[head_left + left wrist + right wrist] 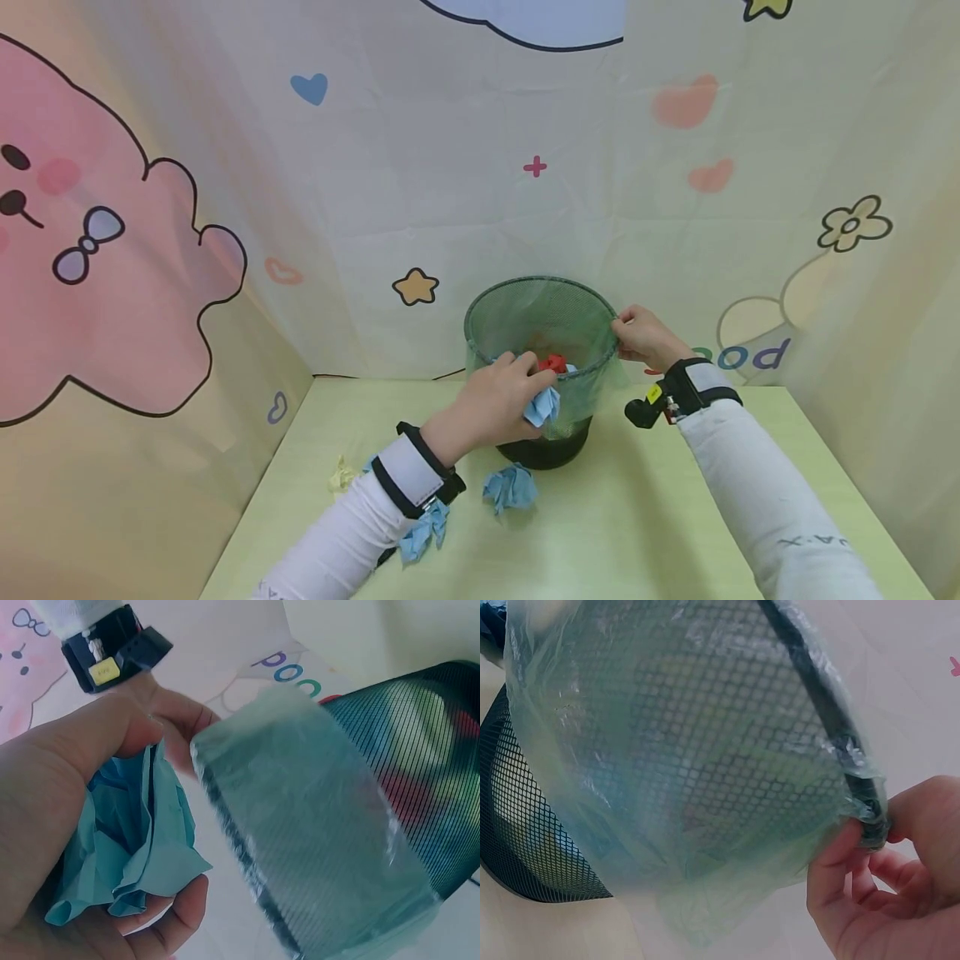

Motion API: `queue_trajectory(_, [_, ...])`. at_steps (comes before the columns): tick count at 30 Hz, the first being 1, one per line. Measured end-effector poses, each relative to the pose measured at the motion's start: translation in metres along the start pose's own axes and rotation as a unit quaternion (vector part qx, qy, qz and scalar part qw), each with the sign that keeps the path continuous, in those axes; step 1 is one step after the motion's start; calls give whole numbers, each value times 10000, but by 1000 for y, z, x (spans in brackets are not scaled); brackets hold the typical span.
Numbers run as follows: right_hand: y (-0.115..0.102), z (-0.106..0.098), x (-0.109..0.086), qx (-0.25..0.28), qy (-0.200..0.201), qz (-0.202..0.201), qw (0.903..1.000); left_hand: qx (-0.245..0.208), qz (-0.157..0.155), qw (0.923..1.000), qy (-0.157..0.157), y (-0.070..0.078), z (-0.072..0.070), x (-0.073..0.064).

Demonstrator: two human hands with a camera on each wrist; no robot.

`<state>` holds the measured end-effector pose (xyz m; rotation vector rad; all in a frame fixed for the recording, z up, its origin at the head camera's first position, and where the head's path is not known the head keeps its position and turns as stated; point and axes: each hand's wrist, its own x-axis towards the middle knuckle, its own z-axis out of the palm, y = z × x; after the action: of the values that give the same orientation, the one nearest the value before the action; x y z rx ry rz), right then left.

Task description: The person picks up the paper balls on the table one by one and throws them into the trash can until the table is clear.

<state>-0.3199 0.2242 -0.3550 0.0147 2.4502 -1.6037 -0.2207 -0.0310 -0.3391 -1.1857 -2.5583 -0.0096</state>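
Note:
My left hand (498, 404) holds a crumpled piece of blue paper (139, 832) at the near side of a mesh trash bin (542, 452). A thin green plastic bag (667, 750) lines the bin and folds down over its outside. At the right side of the rim, my right hand (647, 335) pinches the bagged edge between thumb and fingers. The bin leans, its mouth towards me. Inside lies crumpled red paper (552, 363), with some blue and pale pieces around it; the left hand covers part of the opening.
On the table (600, 533), a crumpled blue paper (511, 487) lies in front of the bin. Another blue piece (425, 529) and a yellow one (342, 475) are partly behind the left forearm. A printed curtain (465, 192) hangs close behind the bin.

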Motion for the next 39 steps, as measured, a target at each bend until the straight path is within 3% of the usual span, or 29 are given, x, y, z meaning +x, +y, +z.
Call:
queue_trajectory(22, [0,0,-1,-26,-2,-3,10000,-5,-357,9991,-243,-25,-21,45])
queue_trajectory(27, [1,-1,1,28,9,20,10000,-60,-412,9988,-274,-31,-20,56])
queue_trajectory(39, [2,-1,1,75,13,9,10000,-304,-781,9935,-766,-42,-13,74])
